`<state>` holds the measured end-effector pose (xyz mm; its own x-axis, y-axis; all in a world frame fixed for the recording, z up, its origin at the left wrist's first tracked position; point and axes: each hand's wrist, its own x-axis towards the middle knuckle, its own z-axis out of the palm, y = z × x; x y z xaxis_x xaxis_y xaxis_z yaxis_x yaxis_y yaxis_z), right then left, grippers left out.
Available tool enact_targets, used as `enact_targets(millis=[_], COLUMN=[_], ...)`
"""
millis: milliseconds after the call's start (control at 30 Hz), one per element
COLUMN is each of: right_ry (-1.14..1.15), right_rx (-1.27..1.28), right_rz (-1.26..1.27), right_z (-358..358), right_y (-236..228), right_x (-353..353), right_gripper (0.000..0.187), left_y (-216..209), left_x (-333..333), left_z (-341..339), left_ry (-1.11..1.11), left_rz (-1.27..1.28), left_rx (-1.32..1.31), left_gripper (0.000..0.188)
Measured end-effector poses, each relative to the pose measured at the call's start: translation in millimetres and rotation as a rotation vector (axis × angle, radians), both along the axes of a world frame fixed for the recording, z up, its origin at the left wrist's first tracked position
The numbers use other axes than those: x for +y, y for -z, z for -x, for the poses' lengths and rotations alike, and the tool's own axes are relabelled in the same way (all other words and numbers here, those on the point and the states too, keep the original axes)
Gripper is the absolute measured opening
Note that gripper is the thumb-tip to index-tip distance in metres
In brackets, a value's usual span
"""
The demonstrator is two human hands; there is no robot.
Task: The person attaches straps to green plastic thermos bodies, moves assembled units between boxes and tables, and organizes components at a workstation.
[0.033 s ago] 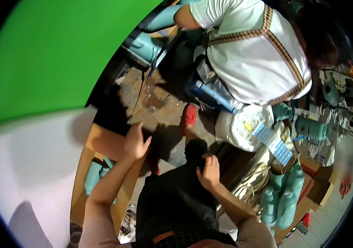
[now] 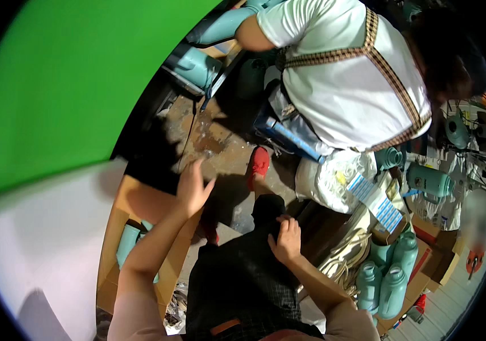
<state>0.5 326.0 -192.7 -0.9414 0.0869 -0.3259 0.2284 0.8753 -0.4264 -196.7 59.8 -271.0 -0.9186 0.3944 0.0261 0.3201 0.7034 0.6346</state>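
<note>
My left hand (image 2: pixel 193 190) hangs over the floor beside a cardboard box (image 2: pixel 166 271), its fingers stretched out and the thumb apart. It holds nothing. My right hand (image 2: pixel 287 238) rests by the knee of my black trousers (image 2: pixel 237 273), fingers slightly bent, thumb apart, and nothing shows in it. Inside the cardboard box, partly hidden by my left forearm, lies a teal plastic jug-like shell (image 2: pixel 127 244). To the right of my right arm stand several teal bottle-shaped shells (image 2: pixel 392 292) with open necks.
A co-worker in a white shirt (image 2: pixel 345 91) bends at the upper right. A white plastic sack (image 2: pixel 325 182) and coiled pale cord (image 2: pixel 348 256) lie to the right. Teal parts sit in a crate (image 2: pixel 183 81) at the far left. A large green-and-white surface (image 2: pixel 72 85) blocks the left.
My left hand sits very slightly higher and further right. The view has shifted a little, and both hands stay without anything in them.
</note>
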Motion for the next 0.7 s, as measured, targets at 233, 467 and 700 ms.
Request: enact_targets(millis=[233, 467, 700], right_ry=[-0.052, -0.069, -0.042], right_rx=[-0.179, -0.177, -0.173], right_rz=[-0.118, -0.092, -0.104], right_z=[71, 83, 47], right_y=[28, 38, 33], right_x=[47, 75, 41], right_gripper=[0.057, 0.052, 0.049], left_y=[132, 170, 110], left_x=[186, 252, 126], left_z=[255, 324, 180], left_ry=[-0.155, 0.115, -0.237], left_rz=[-0.071, 0.259, -0.130], left_rx=[-0.010, 0.153, 0.123], left_gripper=[0.082, 0.070, 0.071])
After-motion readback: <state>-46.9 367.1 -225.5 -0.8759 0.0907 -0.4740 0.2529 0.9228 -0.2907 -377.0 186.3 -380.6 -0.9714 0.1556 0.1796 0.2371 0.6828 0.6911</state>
